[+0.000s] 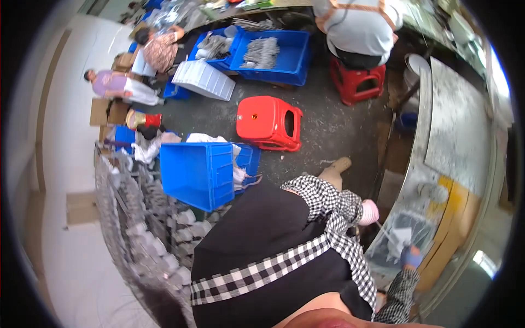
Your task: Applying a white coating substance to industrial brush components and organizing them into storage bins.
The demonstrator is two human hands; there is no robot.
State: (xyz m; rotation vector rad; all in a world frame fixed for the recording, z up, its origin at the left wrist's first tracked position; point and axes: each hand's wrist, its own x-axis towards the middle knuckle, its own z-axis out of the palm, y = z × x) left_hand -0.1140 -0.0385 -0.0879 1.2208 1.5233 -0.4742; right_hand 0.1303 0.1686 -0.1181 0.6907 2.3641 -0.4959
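Note:
My left hand [369, 212], in a pink covering below a black-and-white checked sleeve, is at the near edge of the workbench. Its fingers are hidden. A thin pale line, perhaps a rod or thread, runs from beside it toward the bench. My right hand [410, 257], in a blue-grey glove, is over the bench with its fingers curled; what they hold, if anything, I cannot make out. Just beyond it lie small white pieces [402, 237] on a clear plastic sheet [377, 252]. My black apron [246, 224] covers my lap.
Brown cardboard [456, 218] lies on the bench beside a metal sheet [459, 126]. A red stool [257, 117] stands on the floor. Blue crates [188, 175] and piled grey parts [186, 235] are at left. One person [355, 33] sits on another red stool; others are further back.

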